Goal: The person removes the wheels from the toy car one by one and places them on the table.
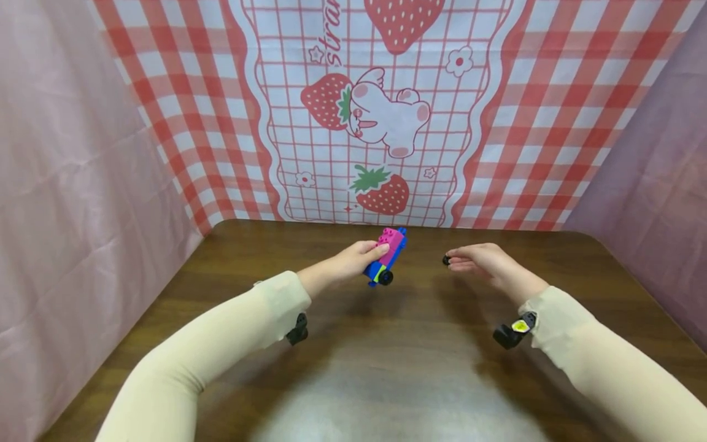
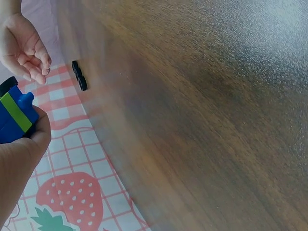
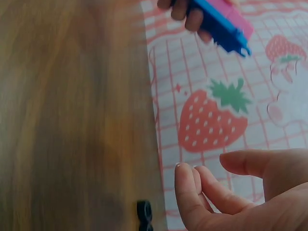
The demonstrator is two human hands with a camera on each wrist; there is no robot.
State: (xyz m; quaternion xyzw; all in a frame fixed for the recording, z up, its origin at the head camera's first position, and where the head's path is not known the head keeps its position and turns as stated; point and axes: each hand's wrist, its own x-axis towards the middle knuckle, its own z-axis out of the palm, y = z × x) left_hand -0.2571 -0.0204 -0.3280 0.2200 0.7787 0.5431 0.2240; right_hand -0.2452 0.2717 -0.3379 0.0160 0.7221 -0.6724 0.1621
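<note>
Looks like a wheel-fitting step on a toy brick vehicle, partway through.

Left hand (image 1: 353, 258): gripping the toy vehicle (image 1: 394, 241), thumb over the pink brick (image 1: 389, 236), fingers round the blue base (image 3: 219, 29). Vehicle is held up off the desk (image 1: 386, 368), tilted, between the hands. One black wheel (image 1: 385, 278) is on it, on the side toward the right hand, by the lime strip (image 2: 16, 113). Left wrist view shows a blue peg (image 2: 27, 99) sticking out bare beside the left hand's fingers; I read it as an axle end lacking its wheel. Far-end axles: can't count from here.

Right hand (image 1: 488, 264): grasping nothing. Fingers loosely bent, thumb well apart from them. Loose black wheels (image 2: 79, 76) sit on the desk just beyond its fingertips, in a short row; exact count unclear, maybe three. Right wrist view shows a gap between wheels and fingers, so no contact, I'd say.

Next move, my call: right hand drops a little, pinches a single wheel off the row, brings it to the left hand. Left needs to turn the bare peg outward and brace the body against the push. Risk: fingertips knock the row and scatter the wheels.
</note>
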